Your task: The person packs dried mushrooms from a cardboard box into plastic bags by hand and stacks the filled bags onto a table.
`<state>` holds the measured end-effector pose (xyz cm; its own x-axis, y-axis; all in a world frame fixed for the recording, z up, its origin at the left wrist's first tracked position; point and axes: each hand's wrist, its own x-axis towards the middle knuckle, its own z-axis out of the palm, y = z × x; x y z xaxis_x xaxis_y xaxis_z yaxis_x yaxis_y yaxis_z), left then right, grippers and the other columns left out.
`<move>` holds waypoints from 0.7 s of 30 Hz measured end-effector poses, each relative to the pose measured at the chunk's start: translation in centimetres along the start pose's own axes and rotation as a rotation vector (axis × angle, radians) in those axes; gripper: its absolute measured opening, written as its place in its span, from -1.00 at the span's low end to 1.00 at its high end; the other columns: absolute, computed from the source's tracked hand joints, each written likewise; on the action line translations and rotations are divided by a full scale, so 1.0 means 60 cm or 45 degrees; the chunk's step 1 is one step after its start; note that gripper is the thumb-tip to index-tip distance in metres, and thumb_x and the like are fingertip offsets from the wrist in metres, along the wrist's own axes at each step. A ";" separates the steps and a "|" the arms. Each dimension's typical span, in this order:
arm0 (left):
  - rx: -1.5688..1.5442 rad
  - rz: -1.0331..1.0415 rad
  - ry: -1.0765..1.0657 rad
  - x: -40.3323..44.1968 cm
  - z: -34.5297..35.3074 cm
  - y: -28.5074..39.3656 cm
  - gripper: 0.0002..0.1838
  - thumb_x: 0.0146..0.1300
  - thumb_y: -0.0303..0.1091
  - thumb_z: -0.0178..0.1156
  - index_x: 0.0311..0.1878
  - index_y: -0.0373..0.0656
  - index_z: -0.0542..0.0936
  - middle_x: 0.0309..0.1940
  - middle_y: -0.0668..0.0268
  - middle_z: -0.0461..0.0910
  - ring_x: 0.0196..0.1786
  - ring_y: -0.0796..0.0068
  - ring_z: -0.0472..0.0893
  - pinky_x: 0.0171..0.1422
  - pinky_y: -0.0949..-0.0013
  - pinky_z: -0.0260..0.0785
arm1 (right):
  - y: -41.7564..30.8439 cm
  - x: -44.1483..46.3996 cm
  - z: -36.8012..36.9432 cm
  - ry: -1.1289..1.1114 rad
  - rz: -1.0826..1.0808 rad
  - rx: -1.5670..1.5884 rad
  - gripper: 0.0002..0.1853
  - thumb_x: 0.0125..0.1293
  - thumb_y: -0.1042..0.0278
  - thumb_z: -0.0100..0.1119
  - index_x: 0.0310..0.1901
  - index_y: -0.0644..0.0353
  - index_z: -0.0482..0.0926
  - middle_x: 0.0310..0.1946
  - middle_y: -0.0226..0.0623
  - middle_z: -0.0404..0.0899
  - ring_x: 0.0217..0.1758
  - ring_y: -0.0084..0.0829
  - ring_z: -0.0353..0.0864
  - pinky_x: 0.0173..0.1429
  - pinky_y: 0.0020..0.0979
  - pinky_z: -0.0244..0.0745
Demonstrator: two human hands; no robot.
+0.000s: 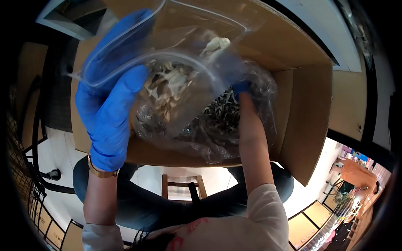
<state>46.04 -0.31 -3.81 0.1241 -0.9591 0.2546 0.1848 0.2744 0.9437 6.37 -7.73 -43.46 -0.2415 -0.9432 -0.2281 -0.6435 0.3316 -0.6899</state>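
Observation:
My left hand (108, 100), in a blue glove, grips the rim of a clear zip bag (197, 94) with the thumb on one side and the fingers on the other. The bag's mouth gapes, and pale brown dried pieces (169, 85), resembling dried mushrooms, show through its plastic. My right hand (241, 87), also gloved in blue, reaches into the cardboard box behind the bag; its fingers are blurred and mostly hidden. Near them shows a cream-coloured piece (216, 46). Dark grey dried strips (224, 109) lie below in a large clear plastic liner (261, 85).
The open cardboard box (307, 113) stands before my knees, one flap out to the right. A small wooden stool (201, 186) is between my legs. A black metal frame with a caster (53, 174) stands at left; shelves with goods (322, 217) are at lower right.

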 end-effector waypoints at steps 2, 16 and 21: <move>-0.006 -0.033 -0.002 -0.007 0.001 -0.005 -0.51 0.17 -0.57 0.26 0.21 -0.25 0.46 0.12 0.17 0.54 0.13 0.46 0.53 0.24 0.38 0.35 | -0.024 -0.011 -0.020 -0.037 0.021 -0.114 -0.04 0.01 -0.30 0.25 0.31 0.25 0.26 0.26 -0.02 0.36 0.31 -0.13 0.34 0.35 -0.24 0.25; -0.021 -0.164 0.015 -0.019 0.005 -0.008 -0.58 0.14 -0.53 0.31 0.11 -0.22 0.53 -0.06 0.30 0.62 -0.04 0.56 0.58 0.13 0.50 0.38 | -0.154 -0.060 -0.107 -0.573 -0.279 -0.686 -0.22 0.13 -0.39 0.06 0.21 0.09 0.46 0.28 -0.13 0.36 0.34 -0.18 0.32 0.41 -0.22 0.16; 0.007 -0.235 -0.002 -0.015 0.012 0.007 -0.54 0.14 -0.52 0.31 0.15 -0.23 0.51 -0.02 0.28 0.61 0.00 0.54 0.57 0.15 0.48 0.38 | -0.138 -0.059 -0.090 -0.674 -0.297 -0.666 -0.24 0.12 -0.35 0.09 0.20 0.09 0.46 0.26 -0.12 0.38 0.32 -0.17 0.33 0.38 -0.22 0.19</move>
<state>45.28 0.63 -3.52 0.0868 -0.9932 0.0773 0.1987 0.0933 0.9756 8.66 -7.04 -33.23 0.2366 -0.8299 -0.5052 -0.9256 -0.0344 -0.3770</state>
